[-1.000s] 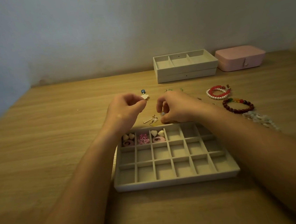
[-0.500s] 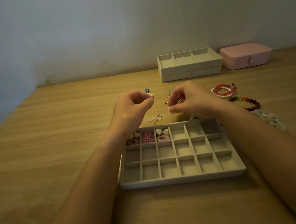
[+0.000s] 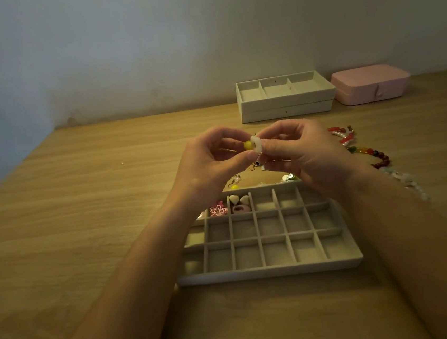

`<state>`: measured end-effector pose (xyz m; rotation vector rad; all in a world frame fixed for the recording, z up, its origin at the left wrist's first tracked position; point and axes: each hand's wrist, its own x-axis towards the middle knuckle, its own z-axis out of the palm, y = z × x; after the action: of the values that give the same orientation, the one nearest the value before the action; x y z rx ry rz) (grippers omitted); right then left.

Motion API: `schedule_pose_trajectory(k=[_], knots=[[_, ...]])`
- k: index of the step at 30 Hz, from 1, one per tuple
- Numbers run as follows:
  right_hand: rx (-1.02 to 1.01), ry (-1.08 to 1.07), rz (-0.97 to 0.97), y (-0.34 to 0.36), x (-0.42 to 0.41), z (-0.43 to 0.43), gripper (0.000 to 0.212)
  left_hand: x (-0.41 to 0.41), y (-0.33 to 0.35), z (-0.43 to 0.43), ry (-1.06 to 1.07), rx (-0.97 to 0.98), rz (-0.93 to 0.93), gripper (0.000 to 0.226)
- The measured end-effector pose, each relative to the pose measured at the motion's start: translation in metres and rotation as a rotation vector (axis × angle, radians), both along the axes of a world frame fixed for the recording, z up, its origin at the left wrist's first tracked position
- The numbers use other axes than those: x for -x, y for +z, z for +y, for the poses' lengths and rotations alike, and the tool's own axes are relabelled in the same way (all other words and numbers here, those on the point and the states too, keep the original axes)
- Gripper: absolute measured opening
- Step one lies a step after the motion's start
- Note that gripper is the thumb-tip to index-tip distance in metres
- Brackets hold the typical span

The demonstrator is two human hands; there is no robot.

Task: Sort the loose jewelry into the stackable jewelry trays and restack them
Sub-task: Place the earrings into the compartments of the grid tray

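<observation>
1. The yellow-bead piece (image 3: pixel 248 145), a round yellow bead set against a white ring-shaped part, is raised above the tabletop (image 3: pixel 86 239), beyond the far edge of the compartment tray (image 3: pixel 269 272). It looks very light, hard and smooth, so it is likely to slip or roll if you slacken. Any thin wire on it would bend easily. Take it by the bead or the white part, not by whatever dangles beneath.

2. Your left hand (image 3: pixel 210 159) has its fingers (image 3: pixel 247 156) curled in, thumb and forefinger pinching at the bead.

3. Your right hand (image 3: pixel 300 153) meets it from the other side, its fingers (image 3: pixel 271 145) closed on the white part. I cannot tell which hand bears the weight.

4. The tray's far row already holds white hearts (image 3: pixel 238 199), a pink flower (image 3: pixel 217 210) and a pink ring (image 3: pixel 241 209). The cells just right of them show bare lining.

5. More loose pieces lie between the tray and your hands, with bead bracelets (image 3: pixel 375 154) toward the right edge and two stacked trays (image 3: pixel 287 107) near the far edge.
</observation>
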<state>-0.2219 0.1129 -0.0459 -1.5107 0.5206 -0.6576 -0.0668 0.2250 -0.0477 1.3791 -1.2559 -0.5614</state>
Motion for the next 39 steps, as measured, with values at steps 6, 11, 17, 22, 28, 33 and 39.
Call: schedule_pose_trajectory(k=[6,11,17,22,28,33,39], knots=[[0.247,-0.120,0.088,-0.001,-0.004,0.002,0.012,-0.006,-0.001,0.001,0.008,-0.023,0.020,0.025],[0.323,-0.033,0.159,0.001,0.000,0.003,0.016,-0.009,-0.003,0.001,0.012,-0.063,-0.027,0.025],[0.414,0.067,0.382,0.003,0.003,-0.002,0.015,-0.008,-0.004,0.000,0.010,-0.130,-0.108,0.022],[0.464,0.197,0.553,0.005,0.005,-0.004,0.011,-0.013,-0.014,-0.005,0.058,-0.289,-0.517,0.014],[0.645,0.239,0.681,0.002,0.002,-0.002,0.007,-0.016,-0.019,-0.008,0.037,-0.371,-0.658,0.009],[0.733,0.229,0.726,0.003,0.001,-0.002,0.004,-0.017,-0.017,-0.007,0.045,-0.399,-0.697,0.011],[0.676,0.312,0.745,0.003,0.000,0.002,0.005,-0.022,-0.010,-0.002,-0.034,-0.440,-0.698,0.013]])
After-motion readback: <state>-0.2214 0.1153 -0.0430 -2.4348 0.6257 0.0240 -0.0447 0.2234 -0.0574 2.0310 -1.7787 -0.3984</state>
